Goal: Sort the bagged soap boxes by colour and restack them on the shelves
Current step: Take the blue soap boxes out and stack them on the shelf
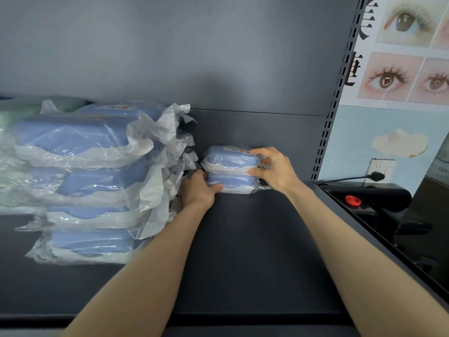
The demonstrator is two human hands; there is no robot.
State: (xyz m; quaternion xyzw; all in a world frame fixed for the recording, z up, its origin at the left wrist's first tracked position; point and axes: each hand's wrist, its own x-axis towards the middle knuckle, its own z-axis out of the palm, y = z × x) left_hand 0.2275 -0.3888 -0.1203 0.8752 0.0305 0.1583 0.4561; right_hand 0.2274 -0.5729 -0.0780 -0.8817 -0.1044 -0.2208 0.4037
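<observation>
Blue plastic shows through clear wrapping on 2 bagged soap boxes stacked one on the other at the back of the dark grey shelf [255, 251], close to the back panel [218, 57] and nearer its right end. The upper soap box [229, 159] lies flat and square on the lower soap box [233, 182], with a small label on its top face. The left hand [198, 190] grips the left end of the lower soap box, thumb pressed along its front edge and the other fingers curled round behind, mostly hidden. The right hand [273, 169] grips the right end of the upper soap box, fingers bent over the top corner and thumb lying at the front near the seam between the 2 boxes. Just beside the left hand stands a larger pile of blue bagged boxes [80, 171], about 4 layers high, its loose bag ends crumpled toward the pair. Pale green bagged boxes [12, 117] sit at the far left, blurred. Right of the shelf rises a slotted upright [332, 113]; beyond it are a poster of eyes [408, 52], a wall socket [380, 169] with a black plug [375, 176], and a red cap [353, 200] on a black surface.
</observation>
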